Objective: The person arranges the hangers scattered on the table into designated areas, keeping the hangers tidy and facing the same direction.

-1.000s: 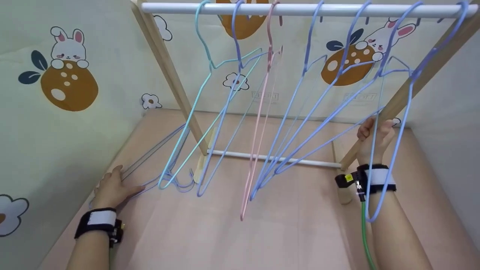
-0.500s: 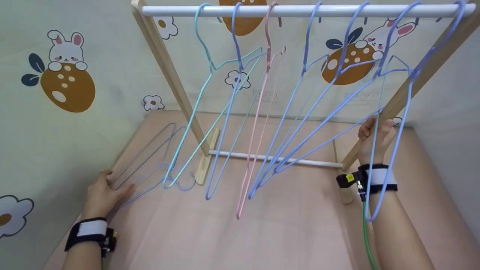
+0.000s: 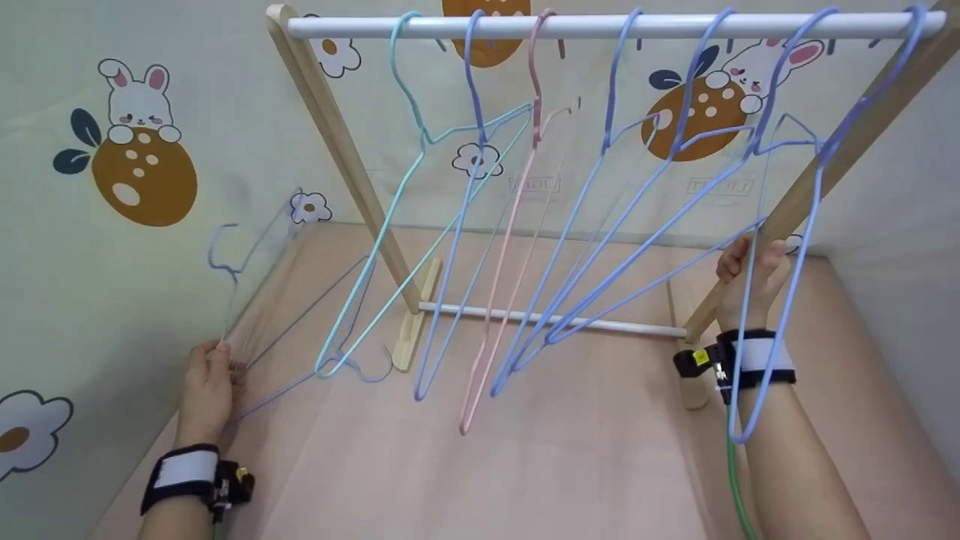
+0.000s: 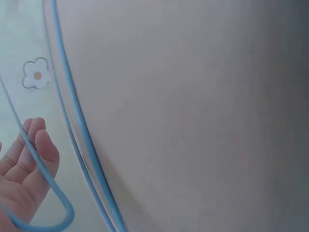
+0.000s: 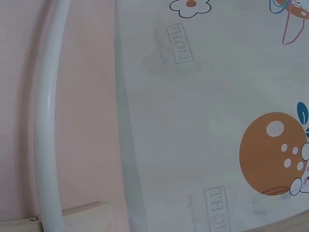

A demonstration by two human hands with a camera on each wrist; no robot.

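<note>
My left hand (image 3: pixel 206 382) pinches the blue wire hanger (image 3: pixel 247 300) by its lower corner and holds it tilted up off the pink floor (image 3: pixel 570 450), close to the left wall. My right hand (image 3: pixel 750 274) is curled around the rack's right wooden leg (image 3: pixel 817 176). Seven hangers hang from the white top rail (image 3: pixel 600 25); the pink hanger (image 3: pixel 510 255) is third from the left.
</note>
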